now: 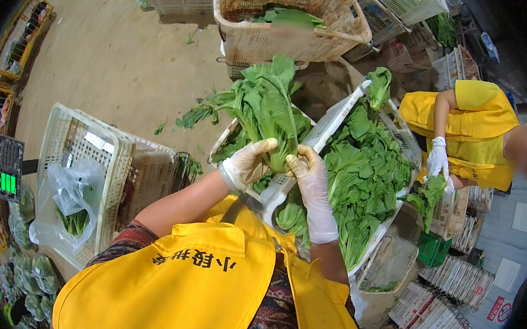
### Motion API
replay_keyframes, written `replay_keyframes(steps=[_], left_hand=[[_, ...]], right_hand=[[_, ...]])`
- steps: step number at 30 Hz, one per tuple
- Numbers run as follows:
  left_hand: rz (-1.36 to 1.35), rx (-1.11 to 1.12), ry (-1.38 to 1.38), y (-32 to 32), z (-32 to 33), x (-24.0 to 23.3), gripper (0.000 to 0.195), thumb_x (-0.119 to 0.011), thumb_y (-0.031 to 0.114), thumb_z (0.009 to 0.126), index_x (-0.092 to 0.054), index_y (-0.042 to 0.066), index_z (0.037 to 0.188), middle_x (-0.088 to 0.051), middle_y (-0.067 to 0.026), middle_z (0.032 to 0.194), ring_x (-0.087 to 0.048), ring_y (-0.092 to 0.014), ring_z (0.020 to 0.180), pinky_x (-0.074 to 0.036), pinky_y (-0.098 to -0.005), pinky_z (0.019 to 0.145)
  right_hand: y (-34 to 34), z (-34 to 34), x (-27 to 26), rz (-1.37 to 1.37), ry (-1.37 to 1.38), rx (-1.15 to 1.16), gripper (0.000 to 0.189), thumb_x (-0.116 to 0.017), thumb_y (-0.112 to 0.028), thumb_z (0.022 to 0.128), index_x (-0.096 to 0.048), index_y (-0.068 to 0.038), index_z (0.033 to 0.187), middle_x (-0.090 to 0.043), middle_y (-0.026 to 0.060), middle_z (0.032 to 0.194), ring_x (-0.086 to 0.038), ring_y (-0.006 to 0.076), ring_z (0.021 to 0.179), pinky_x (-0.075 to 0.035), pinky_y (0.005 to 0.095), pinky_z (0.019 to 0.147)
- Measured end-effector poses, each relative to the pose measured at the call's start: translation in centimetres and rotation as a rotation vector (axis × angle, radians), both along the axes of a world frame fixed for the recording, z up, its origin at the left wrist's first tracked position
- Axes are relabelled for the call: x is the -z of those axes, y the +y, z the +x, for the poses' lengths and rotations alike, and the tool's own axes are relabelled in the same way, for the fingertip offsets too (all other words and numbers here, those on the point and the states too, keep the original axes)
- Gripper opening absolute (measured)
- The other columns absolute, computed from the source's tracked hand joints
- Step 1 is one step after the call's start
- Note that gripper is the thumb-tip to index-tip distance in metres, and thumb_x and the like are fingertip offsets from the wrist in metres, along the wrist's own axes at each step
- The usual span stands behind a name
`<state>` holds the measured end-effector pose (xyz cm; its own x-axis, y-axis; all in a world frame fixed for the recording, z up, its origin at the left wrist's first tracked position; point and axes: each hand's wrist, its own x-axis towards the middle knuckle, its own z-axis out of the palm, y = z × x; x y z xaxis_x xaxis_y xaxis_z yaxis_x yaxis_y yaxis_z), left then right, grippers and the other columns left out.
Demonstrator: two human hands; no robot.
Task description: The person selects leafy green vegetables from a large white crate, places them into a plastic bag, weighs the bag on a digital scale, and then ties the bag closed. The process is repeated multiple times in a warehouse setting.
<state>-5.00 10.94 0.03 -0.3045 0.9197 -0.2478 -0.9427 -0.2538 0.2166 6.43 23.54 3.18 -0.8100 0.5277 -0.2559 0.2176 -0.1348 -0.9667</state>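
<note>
Both my hands wear thin whitish gloves and hold one bunch of leafy greens (269,99) between them, leaves pointing away from me. My left hand (247,163) grips the left side of its pale stem base. On the right side of that base, my right hand (311,183) pinches with thumb and fingers. Below and beyond the bunch, a white plastic crate (221,142) with more greens is partly hidden. Beside it, to the right, a larger heap of leafy greens (366,173) fills another white crate (338,119).
A large dirty plastic basket (288,40) stands ahead. At left, a plastic bag of greens (71,209) lies in a white crate (119,152), near a scale display (8,182). A co-worker in a yellow vest (460,116) holds greens at right. Leaf scraps (160,128) lie on the floor.
</note>
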Motion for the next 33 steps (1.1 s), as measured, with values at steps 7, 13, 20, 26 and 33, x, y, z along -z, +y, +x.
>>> replay_keyframes(steps=[7, 13, 20, 26, 33], left_hand=[[0.029, 0.122, 0.076, -0.6, -0.4, 0.4, 0.042, -0.062, 0.013, 0.085, -0.051, -0.002, 0.123, -0.059, -0.0147, 0.12, -0.059, -0.025, 0.109, -0.046, -0.04, 0.099], [-0.2, 0.18, 0.317, -1.8, -0.8, 0.6, 0.034, -0.057, 0.007, 0.084, -0.055, -0.005, 0.116, -0.064, -0.0124, 0.11, -0.061, -0.025, 0.103, -0.048, -0.0412, 0.09], [-0.143, 0.29, 0.807, -1.3, 0.0, -0.7, 0.06, -0.052, -0.002, 0.08, -0.039, 0.001, 0.139, -0.055, -0.0085, 0.127, -0.053, -0.021, 0.112, -0.047, -0.0298, 0.091], [-0.413, 0.254, 0.999, -1.0, 0.9, -2.5, 0.034, -0.065, 0.019, 0.089, -0.061, -0.004, 0.115, -0.067, -0.0083, 0.104, -0.061, -0.015, 0.092, -0.049, -0.0291, 0.083], [-0.175, 0.27, 0.868, -1.1, 2.1, -1.9, 0.023, -0.07, 0.013, 0.085, -0.067, 0.0, 0.105, -0.068, -0.0051, 0.098, -0.061, -0.014, 0.089, -0.048, -0.0287, 0.082]], right_hand=[[0.7, 0.8, 1.7, -0.285, -0.08, 0.015, 0.055, -0.068, -0.043, 0.086, -0.054, 0.001, 0.115, -0.057, -0.0008, 0.075, -0.055, 0.0083, 0.055, -0.044, 0.0198, 0.052], [-1.2, 1.6, 1.6, -0.218, -0.167, 0.057, 0.103, -0.065, -0.058, 0.082, -0.018, 0.009, 0.144, -0.046, 0.0217, 0.13, -0.055, 0.0225, 0.106, -0.049, 0.0307, 0.084], [-3.2, 2.8, 1.8, -0.246, 0.19, 0.126, 0.076, -0.074, -0.04, 0.079, -0.04, -0.001, 0.135, -0.051, 0.009, 0.128, -0.047, 0.0198, 0.114, -0.033, 0.0337, 0.1], [-3.8, 3.6, 2.8, -0.459, 0.105, 0.459, 0.065, -0.073, -0.043, 0.079, -0.049, -0.003, 0.123, -0.056, 0.0112, 0.117, -0.053, 0.0205, 0.106, -0.041, 0.0342, 0.094], [-3.7, 4.4, 3.5, -0.668, 0.212, 0.646, 0.052, -0.069, -0.044, 0.083, -0.055, -0.005, 0.115, -0.063, 0.0074, 0.104, -0.06, 0.0228, 0.098, -0.048, 0.0377, 0.088]])
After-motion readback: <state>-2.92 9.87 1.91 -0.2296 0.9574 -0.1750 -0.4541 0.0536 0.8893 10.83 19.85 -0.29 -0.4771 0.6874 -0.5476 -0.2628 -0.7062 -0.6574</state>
